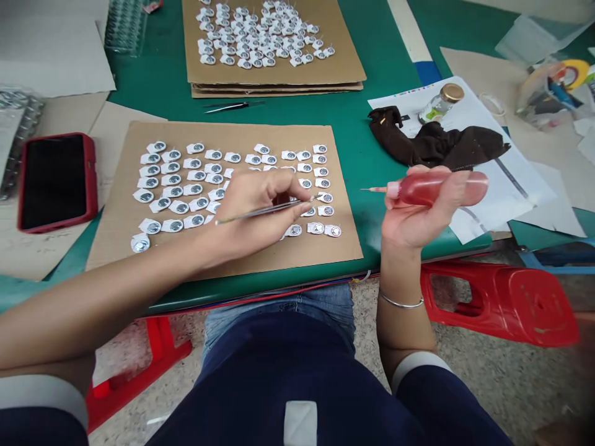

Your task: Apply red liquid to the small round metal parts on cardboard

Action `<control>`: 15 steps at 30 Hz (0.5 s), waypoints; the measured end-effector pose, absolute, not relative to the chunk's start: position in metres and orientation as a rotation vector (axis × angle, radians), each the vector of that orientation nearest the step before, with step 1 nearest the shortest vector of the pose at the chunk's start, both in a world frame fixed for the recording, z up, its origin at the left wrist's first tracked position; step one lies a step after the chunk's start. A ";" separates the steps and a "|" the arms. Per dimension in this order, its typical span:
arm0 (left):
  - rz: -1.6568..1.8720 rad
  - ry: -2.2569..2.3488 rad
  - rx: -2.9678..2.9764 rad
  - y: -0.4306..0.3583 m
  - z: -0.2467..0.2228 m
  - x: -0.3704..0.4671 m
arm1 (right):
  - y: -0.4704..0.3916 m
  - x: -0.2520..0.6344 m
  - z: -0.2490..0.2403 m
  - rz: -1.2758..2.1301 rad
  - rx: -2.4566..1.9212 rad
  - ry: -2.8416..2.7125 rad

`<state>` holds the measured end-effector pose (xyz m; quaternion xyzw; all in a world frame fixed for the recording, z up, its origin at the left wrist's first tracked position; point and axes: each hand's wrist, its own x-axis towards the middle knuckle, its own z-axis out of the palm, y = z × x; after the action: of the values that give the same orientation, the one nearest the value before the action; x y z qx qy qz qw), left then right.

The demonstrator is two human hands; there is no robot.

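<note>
My left hand (pixel 253 226) is closed around slim metal tweezers (pixel 267 211), whose tip reaches the right-hand columns of small white pieces. Each small piece (pixel 172 225) has a round silver-grey face and a white tab. They lie in rough rows on a brown cardboard sheet (pixel 232 263), some hidden under my left hand. To the right of the sheet, my right hand (pixel 406 226) grips a red squeeze bottle (pixel 423 188) with a thin needle nozzle. Raised above the table edge, the bottle lies nearly level, its needle pointing left toward the sheet but apart from it.
Behind, stacked cardboard (pixel 279 75) carries many similar pieces. Another pair of tweezers (pixel 232 106) lies before it. A red-cased phone (pixel 58 183) is at left. At right are a dark cloth (pixel 437 145), a glass jar (pixel 437 106) and a red stool (pixel 525 303).
</note>
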<state>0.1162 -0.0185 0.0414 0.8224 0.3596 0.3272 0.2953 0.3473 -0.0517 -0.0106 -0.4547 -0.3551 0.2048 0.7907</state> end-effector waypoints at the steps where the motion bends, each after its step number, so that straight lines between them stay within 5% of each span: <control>1: 0.893 0.956 2.216 -0.021 0.036 0.113 | -0.053 0.341 -0.013 0.399 -1.014 -0.793; 6: 1.006 0.864 2.398 -0.025 0.012 0.102 | -0.062 0.317 -0.021 0.135 -0.978 -1.062; 15: 0.952 0.830 2.520 -0.022 0.005 0.097 | -0.071 0.314 -0.022 0.216 -1.017 -1.290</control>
<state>0.0974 -0.0223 0.0050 0.8823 0.2907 0.3335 0.1604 0.3135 -0.0706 -0.0218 -0.4524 -0.5739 0.0959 0.6759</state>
